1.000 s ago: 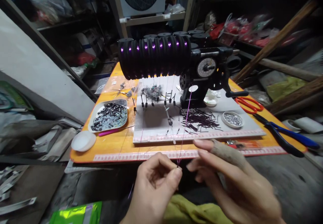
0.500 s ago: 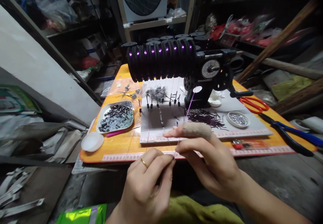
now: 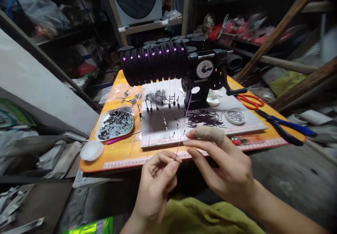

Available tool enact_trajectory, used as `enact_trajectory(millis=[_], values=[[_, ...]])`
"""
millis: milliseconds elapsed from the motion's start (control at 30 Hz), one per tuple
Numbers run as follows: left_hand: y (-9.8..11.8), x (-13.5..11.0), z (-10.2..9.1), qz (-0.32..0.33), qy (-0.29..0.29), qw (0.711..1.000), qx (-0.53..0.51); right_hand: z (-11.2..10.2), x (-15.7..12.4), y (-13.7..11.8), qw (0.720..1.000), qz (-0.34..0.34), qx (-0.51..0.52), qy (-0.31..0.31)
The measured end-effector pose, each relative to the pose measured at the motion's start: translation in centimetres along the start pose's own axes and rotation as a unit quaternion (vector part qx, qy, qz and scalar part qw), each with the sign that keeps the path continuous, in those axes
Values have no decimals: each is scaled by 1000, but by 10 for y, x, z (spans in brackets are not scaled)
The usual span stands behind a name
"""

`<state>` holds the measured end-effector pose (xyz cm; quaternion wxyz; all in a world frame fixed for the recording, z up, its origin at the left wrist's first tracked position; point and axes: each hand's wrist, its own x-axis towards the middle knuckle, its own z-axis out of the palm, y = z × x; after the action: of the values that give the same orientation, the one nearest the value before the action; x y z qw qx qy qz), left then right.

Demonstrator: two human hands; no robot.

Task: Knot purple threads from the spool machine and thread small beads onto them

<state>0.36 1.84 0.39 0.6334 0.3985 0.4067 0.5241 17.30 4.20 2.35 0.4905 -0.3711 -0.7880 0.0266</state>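
Observation:
My left hand [image 3: 157, 184] is closed in a pinch near the table's front edge. Between its thumb and index fingertip is the end of a thin purple fishing line [image 3: 187, 112], along with a tiny dark bit too small to name. The line runs taut up to a white oval disc [image 3: 195, 90] on a black hand-cranked line winder [image 3: 205, 83]. To the right, my right hand [image 3: 228, 165] is open, its fingers stretched toward the line and a tan wrap [image 3: 210, 134] around the index finger. Whether a fingertip touches the line I cannot tell.
A tray of dark and grey small parts [image 3: 116, 124] sits left, beside a translucent lid [image 3: 92, 151] and a pink-handled tool [image 3: 118, 140]. Dark purple tubes [image 3: 205, 118], a dish of silvery pieces [image 3: 235, 116], orange scissors [image 3: 250, 101] and blue-handled pliers [image 3: 286, 125] lie right.
The view has shifted. My left hand has turned, its pinch staying on the line. My right fingers have drawn away from the left fingertips, and the thumb stands apart.

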Motion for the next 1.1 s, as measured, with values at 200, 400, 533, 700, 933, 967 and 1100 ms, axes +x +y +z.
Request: enact_trajectory(millis=[200,400,533,700,933,967,1100], values=[[-6,-5,14,-25,68,990,-119,-3,-18,-10,972,166,143,-81],[-2,-2,4,69,22,997,14,1,-21,-12,989,84,114,-42],[6,1,-5,164,-7,974,155,-13,-20,-15,997,6,20,-68],[9,2,-3,164,-32,975,146,-22,-13,-15,933,201,187,-231],[1,2,0,176,-30,966,186,-3,-18,-5,903,284,276,-167],[1,1,-1,188,-24,959,209,-4,-20,-5,944,227,196,-140],[1,-2,-3,287,-8,894,343,-17,-28,-7,997,-19,-54,-56]])
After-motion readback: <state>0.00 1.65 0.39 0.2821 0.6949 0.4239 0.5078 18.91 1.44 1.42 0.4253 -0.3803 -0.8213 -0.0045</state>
